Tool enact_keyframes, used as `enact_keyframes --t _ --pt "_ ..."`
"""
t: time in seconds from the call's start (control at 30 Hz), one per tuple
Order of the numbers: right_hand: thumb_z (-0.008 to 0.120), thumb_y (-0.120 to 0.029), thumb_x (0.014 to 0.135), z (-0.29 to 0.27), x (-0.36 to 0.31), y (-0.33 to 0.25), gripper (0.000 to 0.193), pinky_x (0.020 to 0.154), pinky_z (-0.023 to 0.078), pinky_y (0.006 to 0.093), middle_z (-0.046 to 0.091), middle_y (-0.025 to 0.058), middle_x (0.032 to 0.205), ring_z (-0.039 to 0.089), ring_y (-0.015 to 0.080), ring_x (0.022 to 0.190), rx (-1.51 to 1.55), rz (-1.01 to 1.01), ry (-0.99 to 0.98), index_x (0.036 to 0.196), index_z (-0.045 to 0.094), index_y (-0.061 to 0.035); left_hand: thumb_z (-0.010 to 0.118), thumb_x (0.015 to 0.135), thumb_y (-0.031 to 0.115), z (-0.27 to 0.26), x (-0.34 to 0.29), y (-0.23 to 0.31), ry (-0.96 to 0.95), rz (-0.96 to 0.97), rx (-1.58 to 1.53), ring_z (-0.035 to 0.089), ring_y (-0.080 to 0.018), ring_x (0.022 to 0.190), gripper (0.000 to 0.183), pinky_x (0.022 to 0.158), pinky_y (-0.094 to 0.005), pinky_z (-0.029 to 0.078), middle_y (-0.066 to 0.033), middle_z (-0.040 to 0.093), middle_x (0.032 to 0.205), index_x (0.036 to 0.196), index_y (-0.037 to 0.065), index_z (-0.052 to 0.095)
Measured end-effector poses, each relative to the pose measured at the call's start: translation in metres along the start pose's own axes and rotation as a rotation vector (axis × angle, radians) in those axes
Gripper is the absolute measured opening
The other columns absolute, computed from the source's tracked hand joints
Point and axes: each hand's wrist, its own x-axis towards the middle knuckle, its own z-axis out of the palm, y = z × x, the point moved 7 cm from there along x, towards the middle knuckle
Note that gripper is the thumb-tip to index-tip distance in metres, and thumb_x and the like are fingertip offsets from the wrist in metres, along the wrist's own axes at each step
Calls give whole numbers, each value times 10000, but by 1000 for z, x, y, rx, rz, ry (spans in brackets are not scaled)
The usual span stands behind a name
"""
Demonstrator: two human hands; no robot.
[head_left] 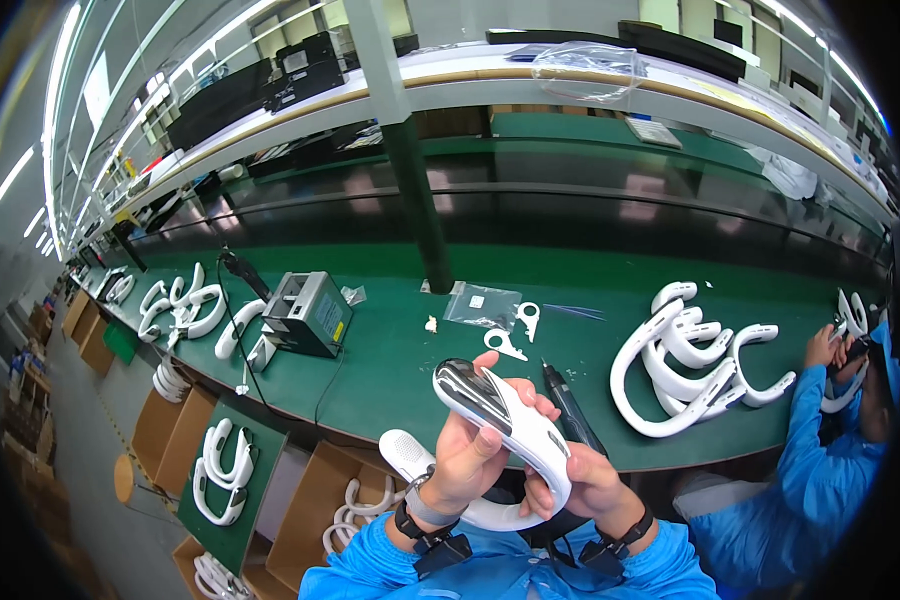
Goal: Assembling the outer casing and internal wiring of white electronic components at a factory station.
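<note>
White band (538,440) is closest to me, up off the bench (380,370) near its front edge, in both hands. L hand (462,462) grasps the wide end, thumb along one side, fingers coming round the other; R hand (595,485) has the bend b/w thumb and fingers. Both grips are closed on it, nothing loose. Grilled white end (407,452) past the L wrist is prob. the same band, but the wrist blocks my view of the join.

Handling, my read: fairly light, stiff shell, likely hard plastic, so it shouldn't flex much. Dark panel (475,392) looks slick and easy to scratch or smudge; I'd stay off it and take the white sides instead, w/ the 2nd hand at the bend, since a curve held by one end could twist. Black tool (570,402) lies just beyond R hand, clips (505,346) further off.
</note>
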Motion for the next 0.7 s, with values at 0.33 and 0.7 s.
enact_keyframes --t 0.33,0.7 --pt "590 -282 971 -20 -5 -15 424 849 568 416 633 149 940 679 235 806 8 126 162 1230 499 41 713 890 375 4 4 -32 -115 -134 192 599 -298 1084 926 1117 -506 358 -151 544 1131 1511 51 108" --pt "617 -316 972 -39 -10 -22 400 810 579 387 630 124 975 688 222 802 128 82 49 1185 524 9 677 922 345 12 13 -57 -159 -179 287 594 -242 1086 976 910 -361 525 -154 546 1168 1541 15 -1"
